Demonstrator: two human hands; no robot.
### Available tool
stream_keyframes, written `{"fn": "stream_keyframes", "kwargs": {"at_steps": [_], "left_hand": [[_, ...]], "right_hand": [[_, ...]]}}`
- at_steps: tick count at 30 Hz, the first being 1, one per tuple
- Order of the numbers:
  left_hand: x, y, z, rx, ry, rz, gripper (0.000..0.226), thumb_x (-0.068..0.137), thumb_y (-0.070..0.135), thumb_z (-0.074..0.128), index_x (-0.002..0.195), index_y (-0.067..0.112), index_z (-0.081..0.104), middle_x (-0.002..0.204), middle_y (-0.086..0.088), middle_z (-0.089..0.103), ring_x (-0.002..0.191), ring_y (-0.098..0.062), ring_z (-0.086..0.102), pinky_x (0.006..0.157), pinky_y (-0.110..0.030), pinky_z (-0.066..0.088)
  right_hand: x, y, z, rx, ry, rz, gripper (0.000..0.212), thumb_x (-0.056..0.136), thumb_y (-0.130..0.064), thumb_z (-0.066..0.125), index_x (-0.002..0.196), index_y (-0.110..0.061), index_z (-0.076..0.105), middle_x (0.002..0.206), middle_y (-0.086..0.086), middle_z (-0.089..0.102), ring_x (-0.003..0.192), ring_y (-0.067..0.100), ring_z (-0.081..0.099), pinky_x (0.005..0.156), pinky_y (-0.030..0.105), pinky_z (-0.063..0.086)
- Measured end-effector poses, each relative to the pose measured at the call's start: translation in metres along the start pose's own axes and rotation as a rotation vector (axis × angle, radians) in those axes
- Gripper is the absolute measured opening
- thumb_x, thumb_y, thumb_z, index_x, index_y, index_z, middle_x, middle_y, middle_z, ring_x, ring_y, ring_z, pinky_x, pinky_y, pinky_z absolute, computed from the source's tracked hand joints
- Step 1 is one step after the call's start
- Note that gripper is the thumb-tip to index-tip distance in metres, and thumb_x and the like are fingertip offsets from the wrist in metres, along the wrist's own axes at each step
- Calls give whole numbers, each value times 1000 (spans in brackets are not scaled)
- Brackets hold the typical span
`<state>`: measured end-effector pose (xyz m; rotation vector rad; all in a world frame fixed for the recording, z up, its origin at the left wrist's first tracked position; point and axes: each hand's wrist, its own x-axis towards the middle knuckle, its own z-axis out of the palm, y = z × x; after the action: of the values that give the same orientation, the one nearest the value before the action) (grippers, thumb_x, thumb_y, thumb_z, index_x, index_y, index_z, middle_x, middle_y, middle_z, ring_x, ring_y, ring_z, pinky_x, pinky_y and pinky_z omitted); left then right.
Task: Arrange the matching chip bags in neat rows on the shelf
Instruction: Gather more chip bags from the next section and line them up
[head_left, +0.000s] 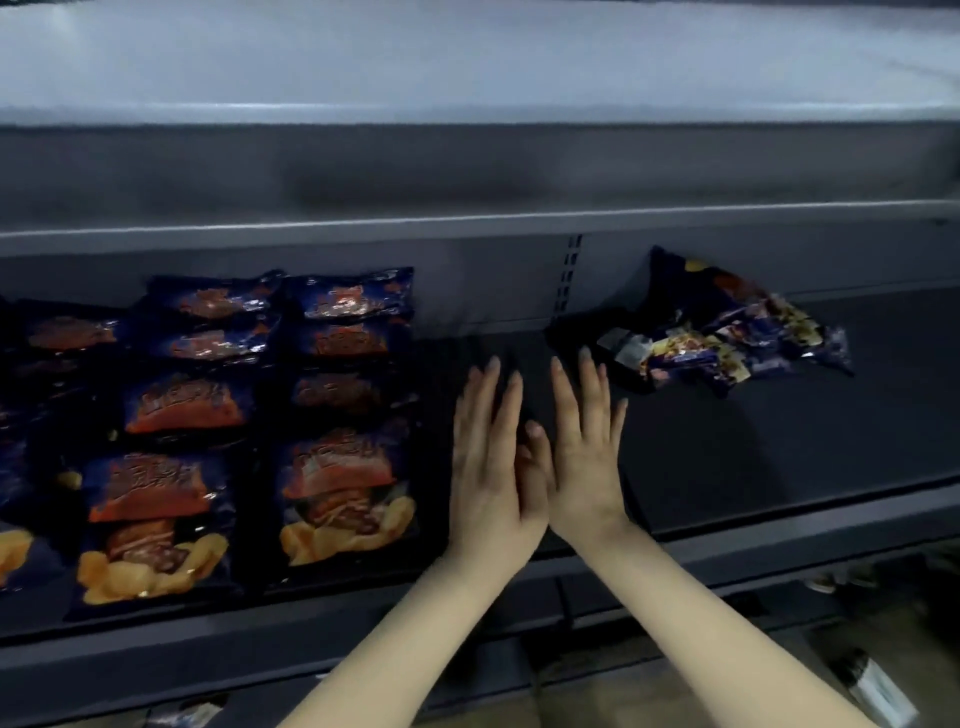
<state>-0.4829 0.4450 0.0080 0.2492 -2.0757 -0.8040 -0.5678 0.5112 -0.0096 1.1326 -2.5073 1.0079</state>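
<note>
Head view: shelf (727, 457) was seen from above
Left hand (488, 467): held flat, fingers spread, nothing grasped; thumb touched right hand (587, 457), likewise flat, nothing grasped
Chip bags (343, 483): rowed at left; loose bags (727, 332) heaped at right

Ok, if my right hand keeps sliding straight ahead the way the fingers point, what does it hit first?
Probably the loose pile of chip bags just beyond the right hand; its fingertips point near the pile's left edge, though depth is unclear.
</note>
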Motion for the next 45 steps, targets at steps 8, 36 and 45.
{"fn": "stream_keyframes", "kwargs": {"at_steps": [8,36,45], "left_hand": [[12,42,104,-26,-241,66,62,79,8,37,138,26,33,150,4,20,142,-17,16,113,-55,20],[114,51,253,231,-174,-142,72,88,5,57,147,23,20,156,-12,5,143,-27,16,108,-43,36],[109,27,262,280,-204,-107,57,88,-4,51,141,9,34,154,-13,19,137,-26,31,104,-27,36]], "right_hand": [[24,105,-75,-70,113,142,56,96,-42,24,149,-25,16,157,-3,-2,145,23,-8,116,51,-3],[121,254,-115,164,-92,-56,81,86,-15,60,150,-23,12,158,11,1,146,30,2,114,48,26],[128,257,-104,97,-176,-33,79,87,-16,59,149,-29,12,155,14,22,137,33,33,102,50,41]]}}
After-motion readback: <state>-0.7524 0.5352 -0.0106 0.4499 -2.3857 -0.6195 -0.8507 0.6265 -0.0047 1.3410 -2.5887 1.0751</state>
